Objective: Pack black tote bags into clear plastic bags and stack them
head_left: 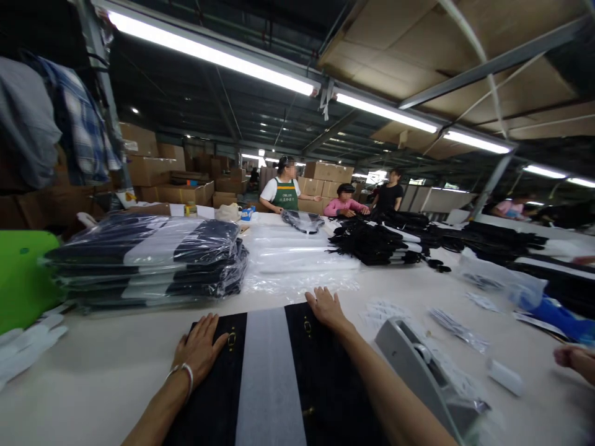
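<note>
A folded black cloth item (267, 371) with small yellow marks lies flat on the table in front of me, a pale grey-white strip (266, 359) running down its middle. My left hand (199, 347) rests open on its left far corner, fingers stretched out, a bracelet at the wrist. On the right far corner lies my right hand (326, 308), also open and flat. The near end of the item runs out of view. Just beyond the hands are clear plastic bags (297, 260) laid on the table.
A stack of plastic-wrapped dark items (153, 260) stands at left, beside a green chair back (25, 279). A grey dispenser-like device (413, 371) and a white roll (505, 376) are at right. Black items (381, 241) pile farther back. Another person's hand (576, 361) shows at the right edge.
</note>
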### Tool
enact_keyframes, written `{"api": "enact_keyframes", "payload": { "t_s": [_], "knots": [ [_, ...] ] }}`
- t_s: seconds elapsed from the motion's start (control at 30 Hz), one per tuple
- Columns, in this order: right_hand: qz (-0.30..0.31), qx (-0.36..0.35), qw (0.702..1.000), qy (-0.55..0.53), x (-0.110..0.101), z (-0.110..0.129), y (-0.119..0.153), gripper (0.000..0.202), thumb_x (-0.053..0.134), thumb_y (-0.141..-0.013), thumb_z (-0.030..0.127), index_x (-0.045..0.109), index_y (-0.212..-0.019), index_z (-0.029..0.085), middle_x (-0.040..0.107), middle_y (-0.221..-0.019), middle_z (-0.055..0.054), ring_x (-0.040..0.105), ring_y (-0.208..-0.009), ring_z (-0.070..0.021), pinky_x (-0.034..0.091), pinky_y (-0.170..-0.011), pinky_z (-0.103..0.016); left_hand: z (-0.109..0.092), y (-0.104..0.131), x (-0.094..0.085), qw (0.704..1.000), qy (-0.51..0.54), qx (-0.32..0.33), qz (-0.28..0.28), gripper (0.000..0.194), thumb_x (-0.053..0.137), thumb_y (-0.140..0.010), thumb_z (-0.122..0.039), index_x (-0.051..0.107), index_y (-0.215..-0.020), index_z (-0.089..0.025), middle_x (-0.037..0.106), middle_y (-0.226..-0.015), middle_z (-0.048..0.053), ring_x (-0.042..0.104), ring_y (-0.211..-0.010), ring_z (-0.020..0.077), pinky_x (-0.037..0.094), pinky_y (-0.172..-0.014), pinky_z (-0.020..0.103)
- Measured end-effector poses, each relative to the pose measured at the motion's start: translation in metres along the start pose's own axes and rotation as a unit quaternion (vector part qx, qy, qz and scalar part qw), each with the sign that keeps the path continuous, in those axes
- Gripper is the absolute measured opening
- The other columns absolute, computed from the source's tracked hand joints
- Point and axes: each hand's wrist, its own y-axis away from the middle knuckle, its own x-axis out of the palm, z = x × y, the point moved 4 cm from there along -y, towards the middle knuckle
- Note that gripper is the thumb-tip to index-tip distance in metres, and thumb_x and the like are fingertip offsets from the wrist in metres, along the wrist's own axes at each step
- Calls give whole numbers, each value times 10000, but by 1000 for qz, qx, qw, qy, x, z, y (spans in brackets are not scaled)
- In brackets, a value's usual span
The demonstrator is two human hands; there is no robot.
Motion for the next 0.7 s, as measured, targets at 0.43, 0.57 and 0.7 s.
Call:
{"api": "enact_keyframes", "payload": {
  "t_s": [0.43, 0.57, 0.7],
  "knots": [
    [-22, -38, 996, 79, 59, -18, 22, 597, 339, -934, 444, 429, -1469, 195, 341, -1563, -113, 249, -1461, -286, 136, -1164, -568, -11, 1, -32, 996, 77, -33, -36, 595, 334, -940, -582, 518, -1384, -232, 502, -1457, 120, 389, -1364, 301, 340, -1089, 495],
    [-24, -96, 980, 171, 69, -44, 13, 590, 313, -868, 399, 496, -1422, 311, 382, -1548, -45, 290, -1444, -301, 184, -1126, -639, -8, 3, -30, 994, 89, -32, -54, 518, 295, -964, -561, 569, -1305, -284, 568, -1376, 64, 436, -1289, 254, 366, -1051, 433],
    [30, -114, 975, 188, 63, -61, -19, 577, 415, -779, 465, 585, -1325, 396, 470, -1489, -41, 367, -1392, -370, 182, -1111, -693, -10, 8, -21, 994, 86, -21, -60, 532, 300, -968, -554, 524, -1349, -259, 545, -1386, 98, 381, -1324, 274, 323, -1071, 469]
  ]
}}
